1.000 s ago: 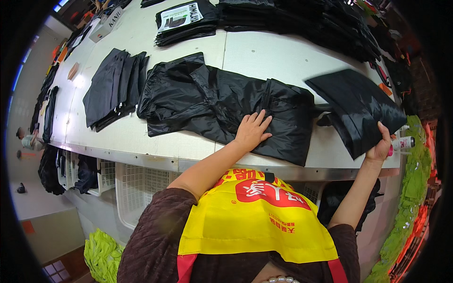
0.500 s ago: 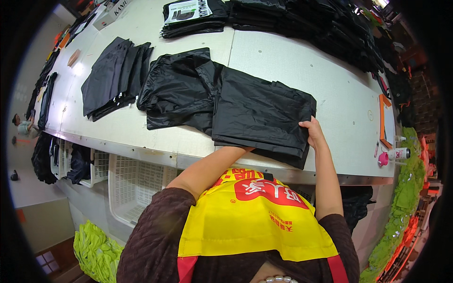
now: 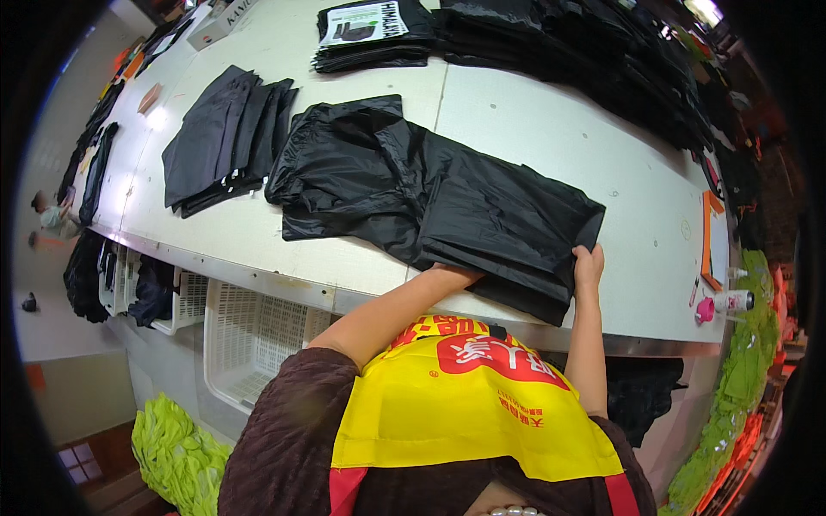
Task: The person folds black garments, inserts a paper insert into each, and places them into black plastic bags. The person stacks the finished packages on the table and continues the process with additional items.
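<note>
A shiny black nylon garment (image 3: 508, 215), partly folded, lies across the table in front of me. Its left part is bunched and wrinkled, while the right part is flatter and layered. My right hand (image 3: 588, 265) pinches the garment's near right corner, thumb on top. At the near edge, my left hand (image 3: 458, 275) is tucked beneath the top layer, so its fingers are hidden. Left of the garment rests a fanned stack of black folded pieces (image 3: 219, 142) with small white tags along its near edge.
Black stacks (image 3: 551, 52) line the table's far side, one bearing a white printed card (image 3: 366, 24). An orange-edged board (image 3: 712, 241) and a bottle with a pink cap (image 3: 731, 300) sit at the right end. White plastic baskets (image 3: 225, 344) stand below the table's front edge (image 3: 318, 294).
The garment's right part has turned and its top layer has shifted, with more creases along the near side. My right hand has moved slightly nearer, still gripping the corner. The view has shifted slightly.
</note>
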`<state>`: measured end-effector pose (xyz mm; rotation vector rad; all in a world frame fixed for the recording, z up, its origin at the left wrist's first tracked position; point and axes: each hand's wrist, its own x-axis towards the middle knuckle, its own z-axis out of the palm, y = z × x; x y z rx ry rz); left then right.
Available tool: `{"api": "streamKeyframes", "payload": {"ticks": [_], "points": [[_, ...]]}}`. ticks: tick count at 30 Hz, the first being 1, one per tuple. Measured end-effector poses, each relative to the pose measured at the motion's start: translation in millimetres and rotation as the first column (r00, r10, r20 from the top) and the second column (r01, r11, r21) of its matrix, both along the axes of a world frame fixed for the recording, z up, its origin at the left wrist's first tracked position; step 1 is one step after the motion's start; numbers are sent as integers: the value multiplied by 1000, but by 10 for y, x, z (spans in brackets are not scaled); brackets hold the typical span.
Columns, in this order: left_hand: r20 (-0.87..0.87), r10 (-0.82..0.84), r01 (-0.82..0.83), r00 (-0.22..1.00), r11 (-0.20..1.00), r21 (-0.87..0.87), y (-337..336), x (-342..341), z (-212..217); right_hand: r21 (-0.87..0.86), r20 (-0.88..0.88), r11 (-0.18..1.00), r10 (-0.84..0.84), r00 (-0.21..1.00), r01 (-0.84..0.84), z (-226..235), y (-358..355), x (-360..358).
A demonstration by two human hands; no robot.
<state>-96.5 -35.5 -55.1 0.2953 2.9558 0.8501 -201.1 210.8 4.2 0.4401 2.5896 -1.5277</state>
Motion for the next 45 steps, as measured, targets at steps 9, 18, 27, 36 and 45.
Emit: {"api": "streamKeyframes", "payload": {"ticks": [9, 18, 27, 36, 45], "points": [[-149, 68, -64, 987, 997, 31, -141, 77, 569, 728, -347, 562, 796, 496, -392, 883, -860, 302], [337, 328, -323, 883, 944, -72, -1175, 246, 1258, 829, -75, 288, 907, 415, -479, 159, -1188, 355], [-30, 923, -918, 384, 379, -120, -3553, 363, 613, 822, 30, 180, 933, 358, -540, 245, -1228, 334], [375, 577, -590, 726, 242, 770, -3099, 209, 2183, 846, 73, 149, 919, 388, -512, 221, -1279, 364], [-73, -312, 318, 947, 892, 322, 555, -364, 2294, 845, -20, 245, 903, 429, -476, 269, -1278, 462]]}}
